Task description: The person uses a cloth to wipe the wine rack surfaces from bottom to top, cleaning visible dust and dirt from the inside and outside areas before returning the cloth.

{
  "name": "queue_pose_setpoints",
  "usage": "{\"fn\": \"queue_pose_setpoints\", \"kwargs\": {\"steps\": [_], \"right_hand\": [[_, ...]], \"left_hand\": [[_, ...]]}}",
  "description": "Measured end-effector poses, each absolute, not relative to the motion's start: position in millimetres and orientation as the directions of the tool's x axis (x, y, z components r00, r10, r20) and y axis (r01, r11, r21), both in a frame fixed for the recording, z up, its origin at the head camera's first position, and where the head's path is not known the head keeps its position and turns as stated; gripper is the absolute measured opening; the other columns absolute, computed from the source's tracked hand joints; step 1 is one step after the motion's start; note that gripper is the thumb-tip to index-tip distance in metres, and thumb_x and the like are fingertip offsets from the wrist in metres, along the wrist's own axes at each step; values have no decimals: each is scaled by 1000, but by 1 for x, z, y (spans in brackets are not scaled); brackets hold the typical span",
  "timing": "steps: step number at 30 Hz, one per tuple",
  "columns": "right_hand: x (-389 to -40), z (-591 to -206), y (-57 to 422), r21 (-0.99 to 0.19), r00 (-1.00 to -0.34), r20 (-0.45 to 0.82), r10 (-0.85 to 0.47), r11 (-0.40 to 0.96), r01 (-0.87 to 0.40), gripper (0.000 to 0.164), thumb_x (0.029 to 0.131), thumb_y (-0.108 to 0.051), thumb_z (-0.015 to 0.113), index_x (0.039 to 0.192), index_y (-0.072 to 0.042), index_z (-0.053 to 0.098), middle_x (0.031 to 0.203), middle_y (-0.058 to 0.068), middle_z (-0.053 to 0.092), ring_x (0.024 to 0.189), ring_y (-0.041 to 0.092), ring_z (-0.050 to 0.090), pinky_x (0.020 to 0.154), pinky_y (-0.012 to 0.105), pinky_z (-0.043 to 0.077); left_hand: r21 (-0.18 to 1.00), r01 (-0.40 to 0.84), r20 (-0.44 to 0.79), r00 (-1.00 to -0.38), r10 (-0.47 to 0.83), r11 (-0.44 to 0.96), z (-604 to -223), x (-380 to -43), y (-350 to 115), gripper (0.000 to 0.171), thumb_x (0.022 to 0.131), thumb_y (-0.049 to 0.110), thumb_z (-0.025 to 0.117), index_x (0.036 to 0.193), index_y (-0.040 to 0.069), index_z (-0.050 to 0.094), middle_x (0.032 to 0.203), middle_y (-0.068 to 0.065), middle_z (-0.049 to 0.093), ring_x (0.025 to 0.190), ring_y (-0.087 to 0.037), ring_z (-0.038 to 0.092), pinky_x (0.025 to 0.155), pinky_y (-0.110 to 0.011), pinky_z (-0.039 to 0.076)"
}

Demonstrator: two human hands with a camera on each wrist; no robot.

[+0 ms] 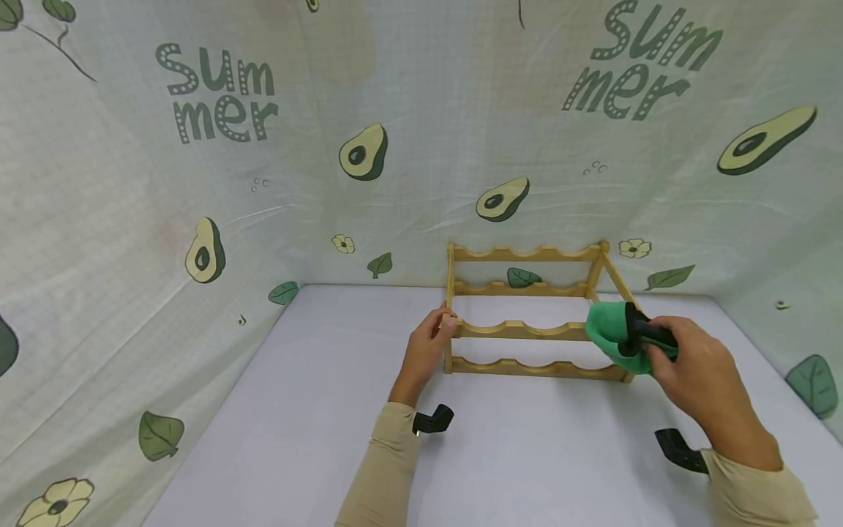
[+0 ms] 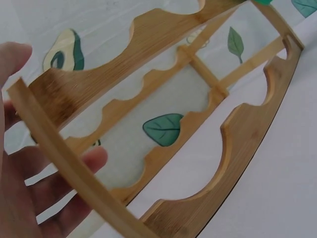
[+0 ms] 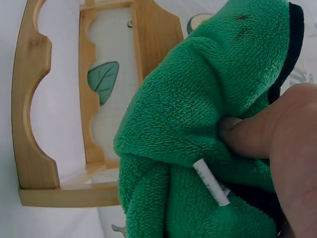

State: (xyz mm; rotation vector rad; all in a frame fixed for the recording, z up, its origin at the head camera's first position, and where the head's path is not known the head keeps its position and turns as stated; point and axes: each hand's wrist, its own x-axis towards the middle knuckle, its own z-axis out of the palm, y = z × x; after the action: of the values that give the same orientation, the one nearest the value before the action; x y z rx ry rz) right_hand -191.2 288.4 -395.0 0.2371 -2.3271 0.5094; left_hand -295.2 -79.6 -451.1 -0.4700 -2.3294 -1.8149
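Crosswise at centre right, the wooden rack [image 1: 520, 331] runs from the left hand [image 1: 424, 351], fingers curled round its end, to the green cloth [image 1: 604, 328] pinched by the right hand [image 1: 705, 373].

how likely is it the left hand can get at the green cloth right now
Probably not straight away: the left hand grips the left end of the wooden rack, while the right hand holds the green cloth at the rack's other end.
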Motion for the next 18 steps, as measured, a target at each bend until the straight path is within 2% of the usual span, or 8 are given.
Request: {"fn": "queue_pose_setpoints", "kwargs": {"steps": [3,8,18], "right_hand": [[-190,-393,291,-312,-749,663,-13,904,-292,48,77,12,75,121,9,57,105,34,62,89,52,60,74,67,45],[-190,-392,291,-309,-760,650,-10,910,-276,51,79,9,75,127,9,58,107,36,62,91,54,60,75,68,44],[-187,-389,287,-391,-816,573,73,900,-194,37,85,6,69,118,17,56,109,35,58,94,52,55,76,68,44]], "left_hand": [[916,326,308,-945,109,236,-450,-293,-74,33,98,50,60,115,22,63,131,-4,63,95,-15,64,84,-39,50],[919,312,305,-950,67,242,-450,-290,-69,26,98,46,62,109,23,62,99,1,70,90,-14,64,79,-38,48],[909,319,313,-947,66,269,-449,-290,-70,25,98,47,62,105,23,63,102,2,69,88,-14,62,77,-37,49]]}}
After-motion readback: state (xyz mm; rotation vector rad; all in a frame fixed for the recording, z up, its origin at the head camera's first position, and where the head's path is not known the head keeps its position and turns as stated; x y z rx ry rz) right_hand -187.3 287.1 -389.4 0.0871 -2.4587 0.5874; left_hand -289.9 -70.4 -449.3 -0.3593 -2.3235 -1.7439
